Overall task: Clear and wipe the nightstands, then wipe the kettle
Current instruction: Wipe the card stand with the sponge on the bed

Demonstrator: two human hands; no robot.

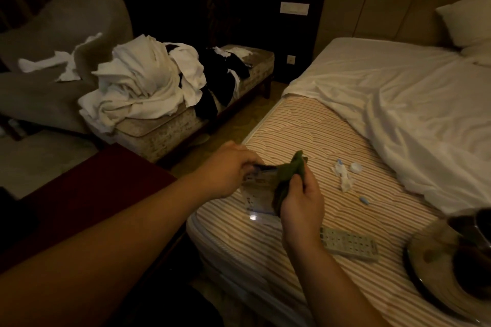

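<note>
The dark red wooden nightstand (87, 194) sits low at my left, its worktop bare where it shows, right against the side of the bed. Nearest me on the striped bare mattress (265, 260) lie a pale grey remote control (350, 243) and, at the right edge, a round dark tray (425, 273) carrying a dark vessel I cannot make out clearly. My right hand (303, 204) is curled around a bunched dark green cloth (288, 180), pressing it onto a flat glossy card or plastic sleeve (259, 191). My left hand (228, 167) pinches the far end of that same flat piece, fingers closed on it, holding it above the mattress edge. Just beyond my hands, on the stripes, are a crumpled white tissue with a small packet (344, 176), a little round white cap (356, 167) and a small blue capsule-like bit (364, 200). Further right a rumpled white sheet (398, 103) covers the rest of the bed, with a white pillow (467, 21) at the padded headboard. Across the floor gap stands a patterned upholstered bench (164, 130) heaped with white towels and linen (140, 79) and some black garments (220, 74). Behind it is a grey armchair (53, 34) with white cloth (61, 64) draped on it.
</note>
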